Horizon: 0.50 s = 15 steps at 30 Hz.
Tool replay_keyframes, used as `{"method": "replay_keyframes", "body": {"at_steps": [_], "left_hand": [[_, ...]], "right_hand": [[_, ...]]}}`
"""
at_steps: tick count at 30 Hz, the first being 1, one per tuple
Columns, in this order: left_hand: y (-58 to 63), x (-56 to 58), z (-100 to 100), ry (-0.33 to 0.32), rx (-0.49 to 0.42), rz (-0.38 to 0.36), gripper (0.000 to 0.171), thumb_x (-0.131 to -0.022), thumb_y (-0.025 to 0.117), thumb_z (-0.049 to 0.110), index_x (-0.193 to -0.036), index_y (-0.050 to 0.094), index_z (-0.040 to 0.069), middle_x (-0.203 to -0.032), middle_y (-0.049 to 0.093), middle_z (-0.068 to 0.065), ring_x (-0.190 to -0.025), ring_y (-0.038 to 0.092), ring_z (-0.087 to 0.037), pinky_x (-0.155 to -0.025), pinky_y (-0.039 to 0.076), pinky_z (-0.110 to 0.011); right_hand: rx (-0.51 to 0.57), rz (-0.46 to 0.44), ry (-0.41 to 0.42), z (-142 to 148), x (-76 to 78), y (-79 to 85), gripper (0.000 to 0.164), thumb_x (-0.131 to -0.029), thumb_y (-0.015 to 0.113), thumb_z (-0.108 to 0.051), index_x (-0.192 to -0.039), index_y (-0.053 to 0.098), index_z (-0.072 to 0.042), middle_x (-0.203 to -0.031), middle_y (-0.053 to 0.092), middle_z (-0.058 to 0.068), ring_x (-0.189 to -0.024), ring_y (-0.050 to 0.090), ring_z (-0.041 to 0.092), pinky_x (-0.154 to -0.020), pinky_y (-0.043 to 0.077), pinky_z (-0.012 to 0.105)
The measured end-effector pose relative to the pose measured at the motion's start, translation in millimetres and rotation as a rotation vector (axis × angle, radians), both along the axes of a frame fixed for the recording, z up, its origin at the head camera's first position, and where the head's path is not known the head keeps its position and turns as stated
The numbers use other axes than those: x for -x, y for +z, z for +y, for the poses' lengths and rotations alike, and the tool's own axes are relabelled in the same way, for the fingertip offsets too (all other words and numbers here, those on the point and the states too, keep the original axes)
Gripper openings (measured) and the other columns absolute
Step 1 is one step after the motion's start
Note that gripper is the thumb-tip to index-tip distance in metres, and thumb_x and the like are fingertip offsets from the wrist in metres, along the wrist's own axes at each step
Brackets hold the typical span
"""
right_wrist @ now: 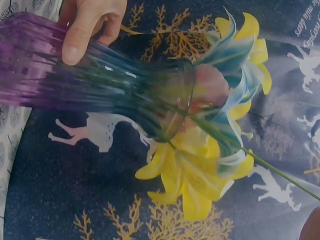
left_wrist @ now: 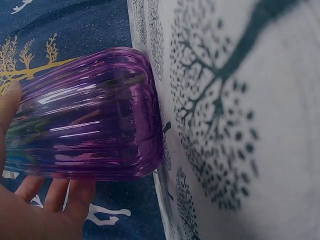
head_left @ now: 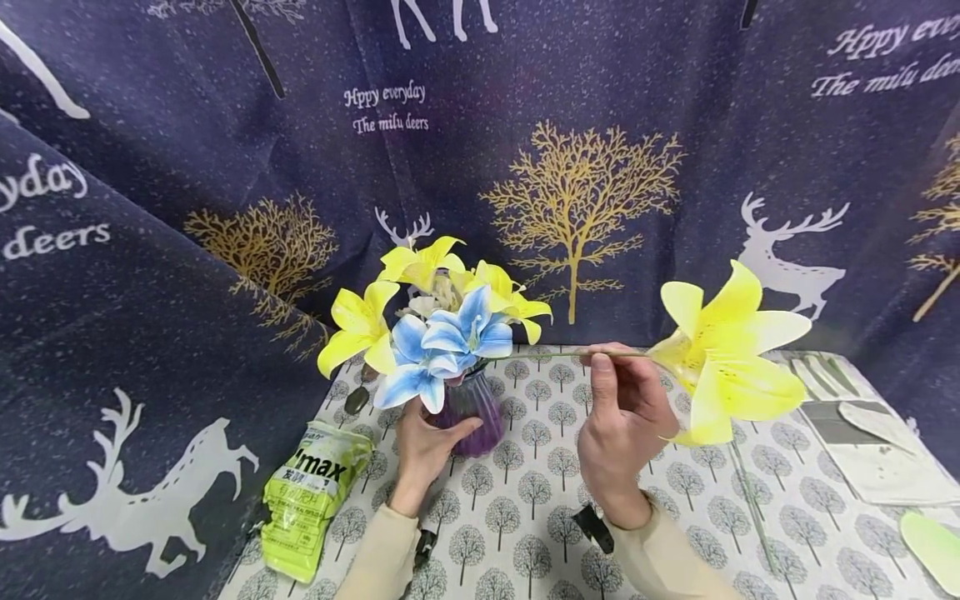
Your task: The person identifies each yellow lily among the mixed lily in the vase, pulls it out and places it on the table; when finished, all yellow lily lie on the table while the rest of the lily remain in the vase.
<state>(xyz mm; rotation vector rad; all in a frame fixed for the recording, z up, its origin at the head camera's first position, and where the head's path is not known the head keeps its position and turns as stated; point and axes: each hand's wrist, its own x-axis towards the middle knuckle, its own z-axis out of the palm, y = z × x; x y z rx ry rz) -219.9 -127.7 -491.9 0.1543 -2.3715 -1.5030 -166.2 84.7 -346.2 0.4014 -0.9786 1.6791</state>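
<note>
A ribbed glass vase (head_left: 471,417), purple at its base and bluish towards the mouth, stands on the cloth holding yellow lilies (head_left: 356,325) and blue lilies (head_left: 472,329). Around the vase's side my left hand (head_left: 427,446) curls, thumb in front; its fingers (left_wrist: 80,197) show against the glass in the left wrist view. My right hand (head_left: 626,421) pinches the thin green stem (head_left: 558,355) of a single yellow lily (head_left: 720,358), bloom to the right. In the right wrist view that stem (right_wrist: 280,172) reaches the vase's mouth; how far in its tip sits, I cannot tell.
A green-and-white bag (head_left: 311,500) lies left of the vase. At the right are a white-and-grey cloth-like item (head_left: 862,450), a pale green object (head_left: 933,550) and a thin stem (head_left: 753,508). A dark blue patterned curtain (head_left: 480,183) hangs behind the table.
</note>
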Motion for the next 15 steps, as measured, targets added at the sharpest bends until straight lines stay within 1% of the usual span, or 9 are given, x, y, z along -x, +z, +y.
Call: {"method": "replay_keyframes", "body": {"at_steps": [2,5,8,10,11,13,14,15], "left_hand": [[-0.2,0.6,0.3,-0.002,-0.010,0.016,0.092,-0.055,0.098,0.041,-0.132,0.058,0.013,-0.128,0.067,-0.012,-0.121,0.063,-0.032,-0.105,0.054,-0.050],[-1.5,2.0,0.8,-0.040,-0.068,0.072,0.093,-0.056,0.099,0.030,-0.135,0.055,0.011,-0.130,0.066,-0.010,-0.124,0.062,-0.031,-0.110,0.051,-0.048],[-2.3,2.0,1.0,-0.067,-0.113,0.099,0.095,-0.056,0.099,0.023,-0.137,0.052,0.011,-0.134,0.063,-0.009,-0.127,0.060,-0.030,-0.113,0.048,-0.048],[-2.9,2.4,0.3,-0.085,-0.128,0.118,0.095,-0.056,0.099,0.021,-0.138,0.052,0.012,-0.134,0.064,-0.006,-0.126,0.061,-0.026,-0.114,0.048,-0.044],[-3.5,2.6,-0.3,-0.093,-0.124,0.129,0.094,-0.057,0.099,0.021,-0.138,0.053,0.012,-0.132,0.065,-0.002,-0.124,0.062,-0.021,-0.112,0.049,-0.041],[-5.1,3.8,-1.7,-0.164,-0.192,0.154,0.087,-0.063,0.096,0.016,-0.139,0.053,0.012,-0.131,0.066,0.006,-0.122,0.063,-0.011,-0.110,0.051,-0.032],[-5.3,4.3,-2.5,-0.189,-0.211,0.168,0.085,-0.064,0.095,0.016,-0.139,0.054,0.013,-0.130,0.066,0.012,-0.120,0.063,-0.005,-0.108,0.051,-0.026],[-5.9,4.4,-3.1,-0.253,-0.321,0.169,0.078,-0.072,0.090,0.014,-0.141,0.053,0.013,-0.131,0.065,0.014,-0.120,0.061,-0.002,-0.107,0.052,-0.026]], "right_hand": [[0.013,-0.011,-0.010,3.8,-0.9,0.3,0.008,-0.088,0.063,0.016,-0.089,0.061,0.023,-0.087,0.075,0.009,-0.077,0.072,0.019,-0.072,0.060,0.025],[0.028,-0.037,-0.030,10.1,-2.7,0.6,0.009,-0.089,0.063,0.014,-0.090,0.061,0.023,-0.086,0.075,0.009,-0.075,0.071,0.019,-0.069,0.058,0.024],[0.053,-0.029,-0.037,15.3,-3.2,1.4,0.007,-0.089,0.062,0.015,-0.090,0.062,0.023,-0.083,0.075,0.010,-0.073,0.071,0.019,-0.069,0.058,0.025],[0.080,-0.008,-0.022,17.9,-2.9,2.4,0.006,-0.088,0.062,0.017,-0.091,0.062,0.023,-0.082,0.075,0.012,-0.072,0.071,0.020,-0.070,0.059,0.027],[0.104,0.007,0.003,18.9,-2.8,3.0,0.006,-0.088,0.062,0.017,-0.091,0.062,0.023,-0.083,0.075,0.013,-0.072,0.071,0.022,-0.071,0.060,0.028],[0.158,0.035,0.066,21.0,-2.4,4.4,0.005,-0.087,0.061,0.019,-0.091,0.062,0.022,-0.083,0.074,0.017,-0.072,0.072,0.025,-0.072,0.062,0.031],[0.190,0.050,0.102,22.2,-2.2,5.0,0.005,-0.087,0.061,0.020,-0.091,0.061,0.022,-0.084,0.074,0.018,-0.071,0.072,0.026,-0.073,0.062,0.033],[0.227,0.065,0.140,23.5,-1.9,5.5,0.005,-0.087,0.060,0.021,-0.091,0.061,0.022,-0.084,0.073,0.020,-0.071,0.072,0.027,-0.073,0.063,0.034]]}}
